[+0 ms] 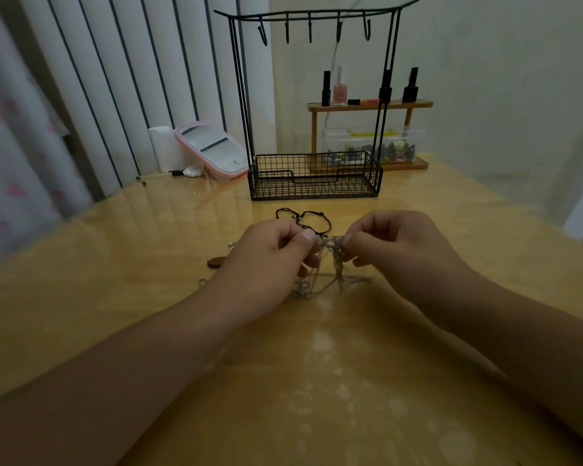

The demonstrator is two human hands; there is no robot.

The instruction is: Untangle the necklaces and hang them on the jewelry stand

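Note:
A tangle of silver chain necklaces (332,260) hangs between my two hands just above the wooden table (317,381). My left hand (266,253) pinches the tangle's left side with thumb and fingers. My right hand (394,243) pinches its right side. Loose chain ends trail down onto the table under my hands. A black cord necklace (303,218) lies on the table just beyond my hands. The black wire jewelry stand (313,176) stands further back, its several top hooks bare and its basket empty.
A brown pendant (217,262) and small rings lie left of my left hand. A pink mirror (212,151) and a white roll (164,148) sit at the back left. A wooden shelf (371,105) with nail polish bottles and a clear box stands behind the stand.

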